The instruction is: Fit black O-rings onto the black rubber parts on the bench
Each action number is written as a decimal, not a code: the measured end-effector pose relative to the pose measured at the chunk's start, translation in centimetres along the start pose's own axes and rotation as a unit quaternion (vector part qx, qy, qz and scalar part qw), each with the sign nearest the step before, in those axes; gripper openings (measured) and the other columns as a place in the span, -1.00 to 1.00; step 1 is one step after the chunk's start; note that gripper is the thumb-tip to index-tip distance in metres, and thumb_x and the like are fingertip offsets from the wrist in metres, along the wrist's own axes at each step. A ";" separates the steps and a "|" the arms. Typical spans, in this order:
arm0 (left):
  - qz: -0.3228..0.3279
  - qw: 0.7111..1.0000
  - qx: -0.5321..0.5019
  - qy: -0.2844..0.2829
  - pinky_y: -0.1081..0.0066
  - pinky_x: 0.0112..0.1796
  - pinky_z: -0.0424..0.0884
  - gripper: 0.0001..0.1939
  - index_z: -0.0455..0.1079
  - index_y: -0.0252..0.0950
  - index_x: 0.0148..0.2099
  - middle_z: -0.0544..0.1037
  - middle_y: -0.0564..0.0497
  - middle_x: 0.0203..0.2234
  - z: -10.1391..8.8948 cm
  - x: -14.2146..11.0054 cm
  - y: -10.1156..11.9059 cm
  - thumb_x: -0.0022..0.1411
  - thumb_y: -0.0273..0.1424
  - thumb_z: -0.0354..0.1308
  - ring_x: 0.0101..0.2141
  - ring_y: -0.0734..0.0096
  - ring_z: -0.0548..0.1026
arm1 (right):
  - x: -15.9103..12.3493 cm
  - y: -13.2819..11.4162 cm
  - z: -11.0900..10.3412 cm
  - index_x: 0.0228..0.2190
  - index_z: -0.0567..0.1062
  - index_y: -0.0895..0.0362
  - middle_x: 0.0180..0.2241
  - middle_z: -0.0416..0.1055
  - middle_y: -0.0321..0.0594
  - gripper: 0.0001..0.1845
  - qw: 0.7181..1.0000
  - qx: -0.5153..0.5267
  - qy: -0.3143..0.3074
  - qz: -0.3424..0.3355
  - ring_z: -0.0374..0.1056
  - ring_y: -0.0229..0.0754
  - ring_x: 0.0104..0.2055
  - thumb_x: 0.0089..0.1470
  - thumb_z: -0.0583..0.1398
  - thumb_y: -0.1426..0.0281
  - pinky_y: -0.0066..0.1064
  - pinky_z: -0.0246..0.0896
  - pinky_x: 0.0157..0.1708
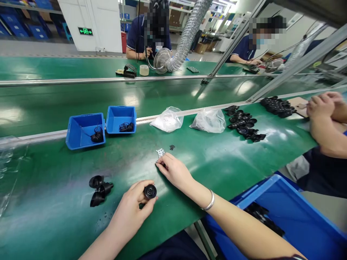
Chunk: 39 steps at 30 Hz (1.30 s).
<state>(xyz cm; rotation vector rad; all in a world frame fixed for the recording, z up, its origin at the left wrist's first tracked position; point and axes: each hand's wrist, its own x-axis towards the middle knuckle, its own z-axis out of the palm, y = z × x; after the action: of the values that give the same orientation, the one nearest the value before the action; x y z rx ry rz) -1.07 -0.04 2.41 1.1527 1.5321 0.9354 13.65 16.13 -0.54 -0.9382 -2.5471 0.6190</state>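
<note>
My left hand (132,206) is closed around a round black plastic part (150,191), its ringed open face turned up towards me. My right hand (172,169) reaches to the green tabletop, fingertips pinched together beside a small heap of white pieces (160,152). Something tiny and dark may be at those fingertips, too small to name. Just beyond lies a little cluster of tiny black pieces (172,147). To the left of my left hand, several black cup-shaped plastic parts (99,190) lie in a group.
Blue bins (71,135) with black rings or cords stand at the table's back edge, near clear plastic bags (169,121). Several black parts (244,124) lie at right. A co-worker's hands (322,104) are far right. A large blue crate (306,213) sits below the edge.
</note>
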 end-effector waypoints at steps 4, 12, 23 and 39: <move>-0.015 0.998 -0.067 -0.006 0.28 -0.08 0.56 -0.67 0.35 -0.17 0.08 0.45 -0.08 -0.05 0.2 0.0 -0.3 0.26 -0.39 0.09 -0.21 0.28 0.65 | -0.1 0.2 -0.4 -0.34 0.39 0.11 -0.34 0.35 -0.23 -0.94 0.999 0.024 0.016 -0.021 0.31 -0.22 -0.40 0.21 0.18 0.46 -0.38 0.28 -0.39; -0.068 0.984 -0.164 -0.016 0.28 -0.07 0.56 -0.63 0.33 -0.22 0.10 0.37 -0.12 0.08 0.6 0.3 -0.6 0.24 -0.44 0.11 -0.15 0.23 0.64 | -0.3 0.2 -1.3 -0.31 0.40 0.10 -0.33 0.37 -0.18 -0.90 0.998 0.026 0.022 -0.048 0.37 -0.19 -0.35 0.26 0.11 0.48 -0.37 0.36 -0.37; -0.062 0.983 -0.170 -0.023 0.25 -0.07 0.56 -0.63 0.32 -0.21 0.10 0.42 -0.09 -0.02 0.7 0.1 -0.5 0.24 -0.47 0.08 -0.17 0.24 0.64 | 0.2 0.8 -1.0 -0.35 0.40 0.12 -0.34 0.37 -0.16 -0.88 0.996 -0.031 -0.008 -0.082 0.37 -0.17 -0.36 0.28 0.14 0.41 -0.35 0.36 -0.38; -0.121 0.980 -0.153 -0.038 0.25 -0.21 0.53 -0.57 0.29 -0.28 0.17 0.61 -0.01 -0.40 0.3 0.4 -0.1 0.25 -0.41 0.09 -0.31 0.23 0.66 | 0.2 1.3 -1.9 -0.32 0.46 0.12 -0.33 0.41 -0.16 -0.86 0.994 0.038 -0.044 -0.089 0.40 -0.16 -0.32 0.29 0.11 0.44 -0.34 0.37 -0.33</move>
<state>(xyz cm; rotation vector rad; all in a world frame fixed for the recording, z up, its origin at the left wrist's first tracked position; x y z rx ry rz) -0.84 0.34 2.19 0.7561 1.3725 0.9119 15.12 17.67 0.41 -0.6617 -2.6267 0.7116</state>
